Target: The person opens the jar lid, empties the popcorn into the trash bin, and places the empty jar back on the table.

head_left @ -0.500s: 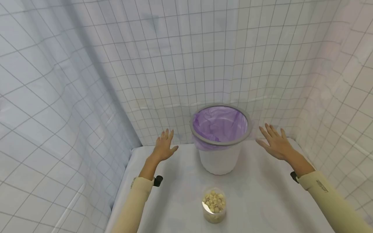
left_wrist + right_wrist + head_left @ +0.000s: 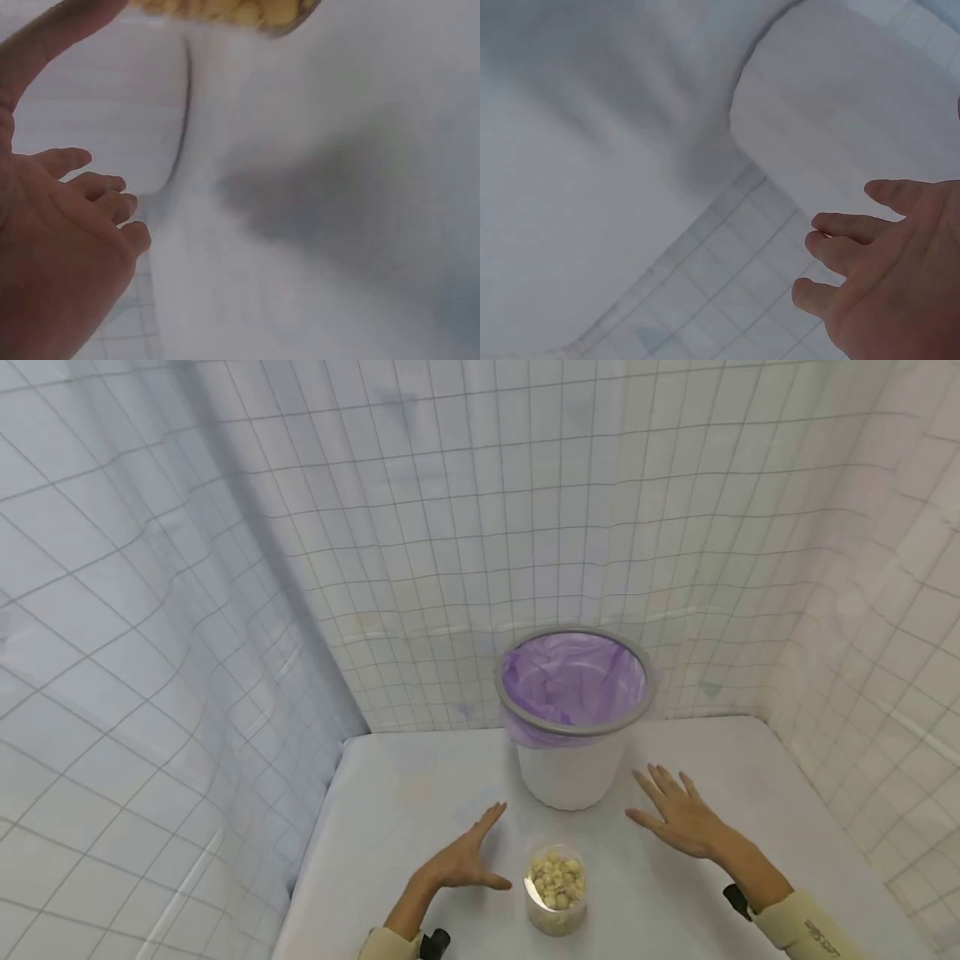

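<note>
A clear round tub point(image 2: 556, 914) filled with pale yellow, lumpy pieces point(image 2: 557, 878) stands near the front of the white table. Just to its left is my left hand point(image 2: 456, 862), thumb and fingers spread apart and holding nothing; the thumb tip comes close to the tub's side. My right hand point(image 2: 682, 818) hovers over the table to the right, fingers spread, nothing in it. Behind the tub stands a white bin point(image 2: 566, 772) with a grey rim point(image 2: 651, 681) and a purple liner bag point(image 2: 570, 681). In the left wrist view the tub's edge point(image 2: 289, 28) shows at the top.
White curtains with a dark grid pattern point(image 2: 420, 527) hang behind the table and on both sides. The white tabletop point(image 2: 405, 785) ends at the back curtain, close behind the bin. A dark wrist camera point(image 2: 435, 943) is strapped at my left cuff.
Both hands have come back from beside the bin toward me. The left one has moved right and down to the tub's side; the right one has moved inward. Tub and bin stay put.
</note>
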Available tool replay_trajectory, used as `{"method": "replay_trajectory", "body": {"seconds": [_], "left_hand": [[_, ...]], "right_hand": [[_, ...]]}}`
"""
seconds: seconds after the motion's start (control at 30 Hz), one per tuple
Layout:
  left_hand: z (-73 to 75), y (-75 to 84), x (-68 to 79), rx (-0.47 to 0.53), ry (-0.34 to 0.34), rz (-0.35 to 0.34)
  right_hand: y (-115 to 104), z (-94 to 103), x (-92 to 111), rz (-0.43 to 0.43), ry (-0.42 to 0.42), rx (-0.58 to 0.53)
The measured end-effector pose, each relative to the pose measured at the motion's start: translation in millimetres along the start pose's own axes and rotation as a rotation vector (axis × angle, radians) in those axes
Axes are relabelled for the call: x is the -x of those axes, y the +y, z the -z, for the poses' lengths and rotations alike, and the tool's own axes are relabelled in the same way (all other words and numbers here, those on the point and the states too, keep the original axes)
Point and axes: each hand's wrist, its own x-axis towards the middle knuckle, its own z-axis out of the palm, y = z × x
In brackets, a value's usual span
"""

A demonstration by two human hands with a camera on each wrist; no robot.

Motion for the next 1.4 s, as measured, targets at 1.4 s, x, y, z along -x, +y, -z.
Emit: {"method": "replay_trajectory", "body": {"seconds": [1.4], "left_hand": [[-83.5, 53.2, -15.2, -0.138, 0.639, -0.266]], "right_hand": [[-135.7, -99.8, -21.8, 0.318, 0.656, -0.094]]}}
